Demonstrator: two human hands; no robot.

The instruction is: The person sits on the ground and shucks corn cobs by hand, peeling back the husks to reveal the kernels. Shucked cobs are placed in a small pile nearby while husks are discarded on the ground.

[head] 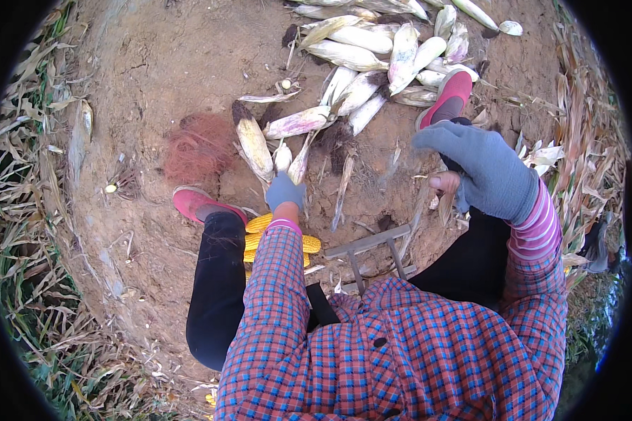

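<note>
My left hand (285, 191), in a grey glove, reaches down to the near ends of several corn ears in husk. A short pale ear (283, 158) and a narrow dry-husked ear (298, 164) meet at its fingers. The fingertips are hidden, so a grip cannot be confirmed. A larger ear with dark silk (254, 144) lies just left of them. Husked yellow cobs (309, 243) lie partly under my left forearm. My right hand (476, 171) is raised above my right leg, its grey-gloved fingers apart from the bare thumb. No ear is between them.
A pile of unhusked corn (347, 55) spreads ahead, reaching my right shoe (453, 93). A reddish tuft of fibres (200, 147) lies beyond my left shoe (203, 202). A low stool-like frame (368, 242) stands between my legs. Dry stalks and leaves (26, 252) border both sides.
</note>
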